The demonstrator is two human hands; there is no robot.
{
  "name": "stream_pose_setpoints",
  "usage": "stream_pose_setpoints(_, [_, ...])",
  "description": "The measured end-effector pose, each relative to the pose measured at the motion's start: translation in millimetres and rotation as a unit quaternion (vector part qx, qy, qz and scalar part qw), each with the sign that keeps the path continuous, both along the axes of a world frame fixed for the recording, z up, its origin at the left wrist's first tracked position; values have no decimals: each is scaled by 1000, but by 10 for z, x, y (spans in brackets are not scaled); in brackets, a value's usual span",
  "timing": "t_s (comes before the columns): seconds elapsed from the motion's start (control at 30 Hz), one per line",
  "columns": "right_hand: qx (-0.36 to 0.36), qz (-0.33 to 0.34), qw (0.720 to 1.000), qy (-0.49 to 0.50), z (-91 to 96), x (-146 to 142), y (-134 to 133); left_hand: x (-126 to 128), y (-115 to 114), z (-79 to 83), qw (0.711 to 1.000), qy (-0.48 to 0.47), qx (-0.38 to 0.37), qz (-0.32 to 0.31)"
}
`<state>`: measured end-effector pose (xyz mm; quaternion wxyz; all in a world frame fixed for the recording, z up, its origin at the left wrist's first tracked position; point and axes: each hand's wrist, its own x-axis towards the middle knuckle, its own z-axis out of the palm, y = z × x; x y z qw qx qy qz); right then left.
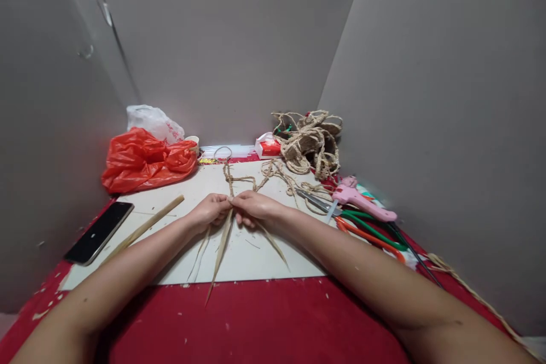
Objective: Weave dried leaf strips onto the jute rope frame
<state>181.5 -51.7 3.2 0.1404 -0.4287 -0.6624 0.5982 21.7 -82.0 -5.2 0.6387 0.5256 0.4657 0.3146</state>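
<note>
Both my hands meet over a white board [273, 264], pinching dry straw-coloured strands. My left hand [212, 211] is closed on the left side of a braided cord [231, 186]. Against it, my right hand [252, 208] pinches the same cord, fingers curled. Loose fibre strands [222, 253] hang below the fingers and fan out toward me, one past the board's front edge. Above the hands the braid runs up to a thin ring [222, 153] at the back. Another length of braided cord [273, 169] trails off to the right. The fingertips hide the crossing point.
At left lie a phone [100, 233], a flat dry strip [147, 226] and a red plastic bag [147, 162]. On the right are scissors [371, 233], a pink glue gun [362, 202] and a heap of braided rope [311, 142]. A tissue pack [268, 147] stands behind.
</note>
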Motion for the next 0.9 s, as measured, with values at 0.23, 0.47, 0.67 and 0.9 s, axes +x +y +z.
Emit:
stream_pose_setpoints(0.23, [-46,11,999,-2,-11,-5,21,-82,-24,72,968,202,139,-58])
stream_pose_setpoints(0.47, [-110,-48,991,62,-35,-115,-21,-76,-35,46,886,362,289,3])
stream_pose_setpoints(0.67, [-72,-138,982,106,-75,-218,-181,8,-292,147,802,513,303,52])
stream_pose_setpoints(0.9, [-105,-163,973,122,-51,-199,-238,348,-646,99,728,620,289,48])
